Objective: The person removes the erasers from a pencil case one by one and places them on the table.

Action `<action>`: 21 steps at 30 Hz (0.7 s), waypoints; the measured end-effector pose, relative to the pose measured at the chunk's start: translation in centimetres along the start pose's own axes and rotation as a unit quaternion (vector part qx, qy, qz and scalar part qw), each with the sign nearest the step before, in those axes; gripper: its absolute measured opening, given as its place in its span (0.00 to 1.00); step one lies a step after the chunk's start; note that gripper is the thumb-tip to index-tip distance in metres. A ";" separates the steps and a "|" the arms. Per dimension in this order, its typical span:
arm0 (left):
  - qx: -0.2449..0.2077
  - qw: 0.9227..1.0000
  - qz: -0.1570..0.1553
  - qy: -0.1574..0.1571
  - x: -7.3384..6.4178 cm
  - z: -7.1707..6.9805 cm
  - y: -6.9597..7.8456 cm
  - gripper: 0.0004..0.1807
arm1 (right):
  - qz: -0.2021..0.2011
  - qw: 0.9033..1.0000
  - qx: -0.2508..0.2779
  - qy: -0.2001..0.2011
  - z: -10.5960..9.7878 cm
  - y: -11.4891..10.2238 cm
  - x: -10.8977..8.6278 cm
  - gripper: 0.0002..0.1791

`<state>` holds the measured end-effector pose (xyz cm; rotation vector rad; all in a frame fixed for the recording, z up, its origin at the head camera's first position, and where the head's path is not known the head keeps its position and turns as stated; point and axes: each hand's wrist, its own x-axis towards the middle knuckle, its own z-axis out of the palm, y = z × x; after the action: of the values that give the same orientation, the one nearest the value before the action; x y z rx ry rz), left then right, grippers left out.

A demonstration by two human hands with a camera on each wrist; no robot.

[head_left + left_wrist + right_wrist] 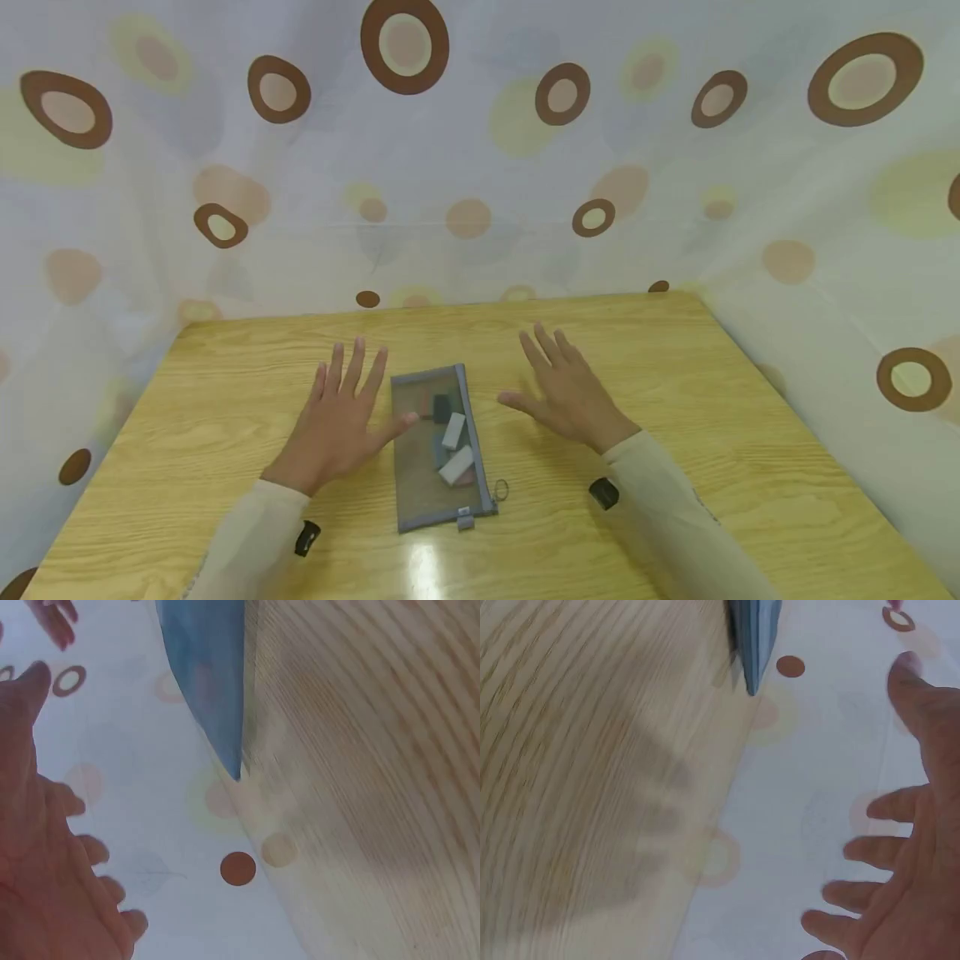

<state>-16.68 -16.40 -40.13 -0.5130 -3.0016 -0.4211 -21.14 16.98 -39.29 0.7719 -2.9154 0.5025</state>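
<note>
Wood-grain bench (675, 375) bears a mesh zip pouch (420, 487), left hand (337, 433) at its nine o'clock, right hand (572, 400) at two, both empty, splayed wide, apparently pre-grasp, so gripping would call for closing inward.

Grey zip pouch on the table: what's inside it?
The pouch is see-through: inside show two white blocks, a dark block, a bluish piece and a faint reddish piece. Whatever the white blocks cover cannot be seen.

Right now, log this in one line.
left hand: fingers spread, empty | right hand: fingers spread, empty | gray pouch: on table, between hands, white blocks inside
</note>
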 end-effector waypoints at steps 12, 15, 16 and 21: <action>-0.106 0.981 0.160 -0.027 -0.7 1.4 4.0 0.31 | -0.068 0.991 0.102 -0.056 -0.4 -2.0 -0.7 0.33; -0.100 0.979 0.167 -0.059 -0.6 1.9 4.9 0.28 | -0.075 0.988 0.117 -0.074 -0.4 -2.3 -0.7 0.26; -0.100 0.978 0.167 -0.072 -0.6 2.0 5.2 0.27 | -0.076 0.986 0.125 -0.082 -0.3 -2.5 -0.7 0.24; -0.097 0.973 0.178 -0.106 -0.5 2.9 5.8 0.27 | -0.086 0.976 0.151 -0.133 0.4 -2.9 -0.8 0.16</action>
<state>-14.28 -10.52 -41.47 -1.1583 -2.9805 -0.6700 -19.04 14.88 -38.93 1.2060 -3.0053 0.9011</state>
